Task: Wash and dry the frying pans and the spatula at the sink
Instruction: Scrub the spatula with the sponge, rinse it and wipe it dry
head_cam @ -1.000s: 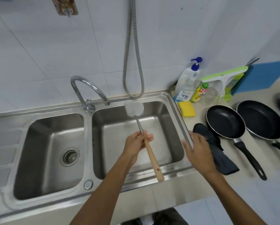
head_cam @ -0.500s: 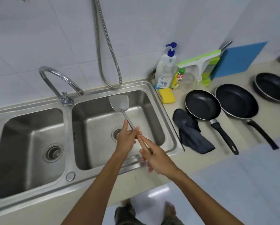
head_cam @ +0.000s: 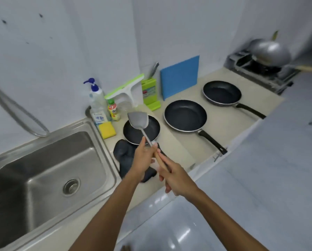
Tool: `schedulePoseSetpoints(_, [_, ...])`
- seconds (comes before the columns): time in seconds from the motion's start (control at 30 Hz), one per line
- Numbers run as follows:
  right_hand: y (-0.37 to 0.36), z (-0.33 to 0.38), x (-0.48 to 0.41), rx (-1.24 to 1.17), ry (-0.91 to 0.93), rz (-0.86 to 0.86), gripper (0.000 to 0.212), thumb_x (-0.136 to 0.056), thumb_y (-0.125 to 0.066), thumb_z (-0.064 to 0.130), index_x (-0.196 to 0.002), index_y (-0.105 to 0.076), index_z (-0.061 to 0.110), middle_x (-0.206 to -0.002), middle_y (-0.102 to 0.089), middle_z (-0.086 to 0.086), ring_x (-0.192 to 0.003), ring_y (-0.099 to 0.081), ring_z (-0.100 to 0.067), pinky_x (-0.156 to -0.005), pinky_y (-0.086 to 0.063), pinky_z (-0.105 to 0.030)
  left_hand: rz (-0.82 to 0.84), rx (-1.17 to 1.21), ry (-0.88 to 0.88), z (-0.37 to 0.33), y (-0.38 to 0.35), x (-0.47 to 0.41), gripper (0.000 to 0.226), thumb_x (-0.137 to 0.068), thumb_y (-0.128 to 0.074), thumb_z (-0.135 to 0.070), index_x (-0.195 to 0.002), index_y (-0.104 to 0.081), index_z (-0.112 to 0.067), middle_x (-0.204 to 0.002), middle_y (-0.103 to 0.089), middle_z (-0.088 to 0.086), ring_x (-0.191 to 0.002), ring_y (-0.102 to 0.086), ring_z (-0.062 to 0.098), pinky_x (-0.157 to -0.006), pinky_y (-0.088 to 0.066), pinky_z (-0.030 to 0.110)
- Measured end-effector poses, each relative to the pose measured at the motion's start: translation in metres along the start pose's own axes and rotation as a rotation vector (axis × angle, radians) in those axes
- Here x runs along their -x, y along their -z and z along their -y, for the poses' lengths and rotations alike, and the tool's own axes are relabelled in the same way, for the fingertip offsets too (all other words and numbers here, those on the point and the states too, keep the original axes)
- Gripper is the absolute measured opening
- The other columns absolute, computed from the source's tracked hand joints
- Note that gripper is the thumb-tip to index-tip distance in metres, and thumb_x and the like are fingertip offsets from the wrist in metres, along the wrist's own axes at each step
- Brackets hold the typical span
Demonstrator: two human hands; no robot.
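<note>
Both hands hold the spatula (head_cam: 138,120), a metal blade on a wooden handle, blade up over the smallest black frying pan (head_cam: 152,132). My left hand (head_cam: 143,156) grips the shaft where metal meets wood. My right hand (head_cam: 175,175) grips the wooden handle lower down. A middle-sized black pan (head_cam: 185,115) and a third black pan (head_cam: 222,93) lie further right on the beige counter (head_cam: 224,122), handles pointing right. A dark cloth (head_cam: 124,156) lies crumpled under my hands. The steel sink (head_cam: 43,169) is at the left.
Behind the small pan stand a soap pump bottle (head_cam: 96,100), a small green-capped bottle (head_cam: 113,110), a yellow sponge (head_cam: 107,130), a squeegee (head_cam: 128,92), a green knife block (head_cam: 149,92) and a blue board (head_cam: 179,77). A wok (head_cam: 271,50) sits on the stove at far right.
The spatula has moved right, from over the sink basin to over the small pan and cloth. My right hand took hold of its handle. The view swung right.
</note>
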State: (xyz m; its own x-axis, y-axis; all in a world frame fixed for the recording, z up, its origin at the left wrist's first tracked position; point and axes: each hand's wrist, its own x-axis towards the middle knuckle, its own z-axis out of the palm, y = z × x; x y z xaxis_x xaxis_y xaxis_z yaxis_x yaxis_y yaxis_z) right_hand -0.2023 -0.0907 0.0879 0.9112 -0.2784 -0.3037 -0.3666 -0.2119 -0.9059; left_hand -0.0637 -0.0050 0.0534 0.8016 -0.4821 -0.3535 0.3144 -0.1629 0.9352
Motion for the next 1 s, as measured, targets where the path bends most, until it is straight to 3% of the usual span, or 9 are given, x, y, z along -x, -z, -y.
schedulePoseSetpoints(0.1, [0.087,-0.015,0.003,0.006,-0.030,-0.091,0.055,-0.104,-0.050,0.035,-0.148,-0.030,0.060,-0.081,-0.063,-0.003,-0.059,-0.057,-0.014,-0.064,-0.061,-0.048,0.081,-0.029,0.005,-0.021,-0.092,-0.030,0.065,-0.100,-0.063,-0.027,-0.157,-0.031,-0.026,-0.084,-0.076,-0.006,-0.074,-0.069,0.009,-0.076,-0.054,0.037])
schedulePoseSetpoints(0.27, [0.213,-0.039,-0.008,-0.019,-0.054,-0.212,0.053,-0.104,-0.050,0.030,-0.148,-0.035,0.055,-0.078,-0.062,-0.004,-0.056,-0.055,-0.020,-0.062,-0.059,-0.051,0.214,-0.099,-0.008,-0.051,-0.222,-0.084,0.056,-0.101,-0.062,-0.029,-0.151,-0.040,-0.022,-0.090,-0.075,-0.003,-0.069,-0.070,0.005,-0.069,-0.053,0.030])
schedulePoseSetpoints(0.33, [0.254,-0.051,-0.018,-0.021,-0.070,-0.239,0.051,-0.104,-0.050,0.031,-0.148,-0.037,0.052,-0.080,-0.063,-0.005,-0.060,-0.056,-0.021,-0.062,-0.059,-0.048,0.234,-0.082,0.019,-0.057,-0.266,-0.107,0.061,-0.101,-0.062,-0.026,-0.155,-0.034,-0.025,-0.094,-0.075,0.000,-0.067,-0.070,0.005,-0.072,-0.055,0.031])
schedulePoseSetpoints(0.47, [0.340,-0.080,-0.063,0.003,-0.111,-0.289,0.048,-0.105,-0.050,0.033,-0.150,-0.039,0.044,-0.086,-0.066,-0.006,-0.067,-0.060,-0.017,-0.063,-0.060,-0.036,0.270,-0.094,0.069,-0.063,-0.347,-0.172,0.048,-0.103,-0.059,-0.027,-0.149,-0.044,-0.027,-0.102,-0.077,0.000,-0.077,-0.071,0.009,-0.075,-0.053,0.033])
schedulePoseSetpoints(0.6, [0.426,-0.111,-0.114,0.053,-0.191,-0.288,0.047,-0.105,-0.051,0.030,-0.150,-0.043,0.038,-0.092,-0.066,-0.002,-0.076,-0.064,-0.018,-0.061,-0.063,-0.030,0.291,-0.137,0.159,-0.071,-0.426,-0.235,0.058,-0.102,-0.060,-0.031,-0.154,-0.035,-0.027,-0.120,-0.073,0.006,-0.094,-0.073,0.019,-0.070,-0.050,0.030])
schedulePoseSetpoints(0.7, [0.486,-0.126,-0.148,0.075,-0.207,-0.258,0.046,-0.105,-0.051,0.025,-0.149,-0.044,0.035,-0.087,-0.064,0.001,-0.069,-0.060,-0.012,-0.053,-0.054,-0.023,0.343,-0.172,0.205,-0.077,-0.471,-0.276,0.057,-0.099,-0.065,-0.028,-0.150,-0.040,-0.026,-0.120,-0.073,0.006,-0.098,-0.073,0.022,-0.070,-0.050,0.030])
schedulePoseSetpoints(0.83, [0.541,-0.152,-0.195,0.085,-0.245,-0.206,0.046,-0.103,-0.052,0.025,-0.147,-0.048,0.039,-0.083,-0.066,-0.004,-0.065,-0.061,-0.016,-0.052,-0.057,-0.032,0.327,-0.176,0.289,-0.081,-0.510,-0.323,0.043,-0.098,-0.066,-0.021,-0.136,-0.049,-0.026,-0.117,-0.073,0.006,-0.101,-0.072,0.024,-0.072,-0.048,0.031])
schedulePoseSetpoints(1.0, [0.603,-0.172,-0.261,0.078,-0.249,-0.101,0.049,-0.102,-0.051,0.021,-0.146,-0.047,0.041,-0.082,-0.064,0.001,-0.061,-0.058,-0.009,-0.048,-0.050,-0.023,0.233,-0.205,0.324,-0.084,-0.555,-0.386,0.016,-0.098,-0.062,-0.019,-0.110,-0.060,-0.030,-0.114,-0.074,0.006,-0.101,-0.073,0.023,-0.076,-0.049,0.032])
